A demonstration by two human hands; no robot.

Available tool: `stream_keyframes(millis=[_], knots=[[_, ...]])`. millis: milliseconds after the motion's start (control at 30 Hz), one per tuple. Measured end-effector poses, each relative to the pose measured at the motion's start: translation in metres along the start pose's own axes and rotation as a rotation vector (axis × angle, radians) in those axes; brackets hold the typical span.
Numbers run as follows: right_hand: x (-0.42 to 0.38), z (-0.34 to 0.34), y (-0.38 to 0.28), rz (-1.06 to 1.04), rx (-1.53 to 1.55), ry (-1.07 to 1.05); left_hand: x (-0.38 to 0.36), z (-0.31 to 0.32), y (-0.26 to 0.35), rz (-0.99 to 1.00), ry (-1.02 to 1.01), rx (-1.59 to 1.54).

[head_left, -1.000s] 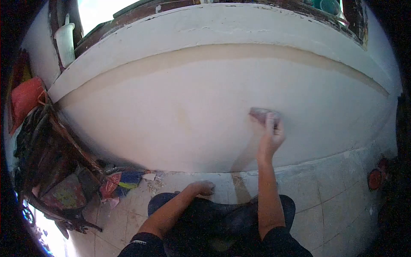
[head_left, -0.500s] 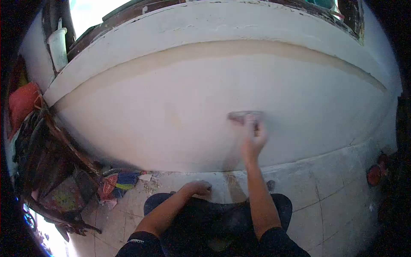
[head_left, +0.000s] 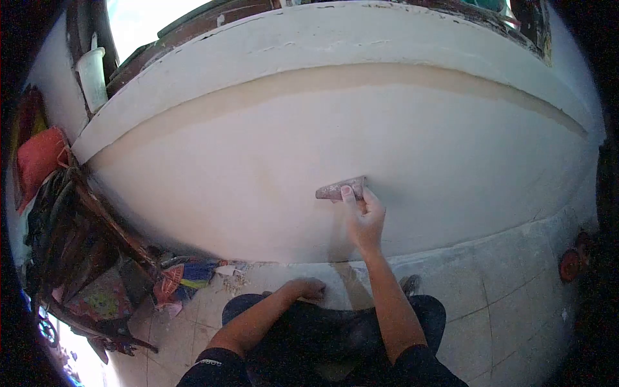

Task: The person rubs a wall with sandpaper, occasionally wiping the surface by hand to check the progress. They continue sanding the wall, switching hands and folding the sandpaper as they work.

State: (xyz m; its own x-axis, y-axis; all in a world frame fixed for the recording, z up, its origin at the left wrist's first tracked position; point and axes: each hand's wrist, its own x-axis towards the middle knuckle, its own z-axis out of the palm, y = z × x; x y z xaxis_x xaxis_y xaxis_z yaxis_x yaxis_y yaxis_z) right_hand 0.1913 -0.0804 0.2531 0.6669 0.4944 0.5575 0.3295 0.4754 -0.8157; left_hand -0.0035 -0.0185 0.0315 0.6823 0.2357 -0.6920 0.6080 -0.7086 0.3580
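My right hand (head_left: 365, 216) grips a brown, dust-streaked piece of folded sandpaper (head_left: 338, 189), thumb on its near face and the other fingers mostly behind it. It lies against or very close to the pale wall (head_left: 258, 148), slightly tilted; exact contact cannot be told. Lower down, my left hand (head_left: 306, 289) rests by my left knee with its fingers curled in, and nothing shows in it.
Above the wall runs a ledge (head_left: 309, 45) with chipped edges. A white container (head_left: 93, 77) hangs or stands at upper left. Left are a wooden chair (head_left: 109, 213), a red cloth bundle (head_left: 42, 155) and coloured rags (head_left: 187, 277). Tiled floor (head_left: 464, 322) lies below.
My right hand has moved left and slightly down along the wall with the sandpaper, which is now tilted and less blurred. My left hand stays by the knee; the view has shifted slightly.
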Motion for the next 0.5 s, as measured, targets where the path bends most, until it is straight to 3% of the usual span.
stream_keyframes(millis=[67,133,200,233,267,300,333,367,400,500], knots=[[0.001,0.000,-0.002,-0.018,-0.012,-0.101,0.033,0.027,-0.036,0.173,0.080,0.070],[0.014,-0.007,-0.011,0.102,0.249,0.240,-0.002,0.000,0.001,0.071,0.041,0.092],[0.022,-0.007,-0.018,0.080,0.335,0.251,-0.019,-0.007,0.010,-0.016,-0.004,0.111],[0.025,-0.008,-0.020,0.056,0.414,0.283,-0.023,-0.002,0.000,0.033,0.078,-0.094],[0.019,-0.006,-0.012,0.053,0.407,0.281,-0.013,0.003,-0.005,0.061,0.116,-0.194],[0.007,-0.002,0.002,0.008,0.179,0.137,-0.002,0.009,-0.011,0.092,0.152,-0.292],[-0.002,0.002,0.011,-0.034,-0.045,-0.003,0.029,0.020,-0.027,0.107,0.116,-0.059],[-0.003,0.006,0.011,-0.005,-0.011,-0.153,0.030,0.019,-0.026,0.110,0.096,0.059],[-0.001,0.004,0.009,-0.004,-0.009,-0.149,0.032,0.019,-0.024,0.117,0.076,0.177],[0.010,-0.003,-0.013,-0.121,-0.094,-0.050,-0.014,-0.008,0.009,-0.011,0.010,0.086]])
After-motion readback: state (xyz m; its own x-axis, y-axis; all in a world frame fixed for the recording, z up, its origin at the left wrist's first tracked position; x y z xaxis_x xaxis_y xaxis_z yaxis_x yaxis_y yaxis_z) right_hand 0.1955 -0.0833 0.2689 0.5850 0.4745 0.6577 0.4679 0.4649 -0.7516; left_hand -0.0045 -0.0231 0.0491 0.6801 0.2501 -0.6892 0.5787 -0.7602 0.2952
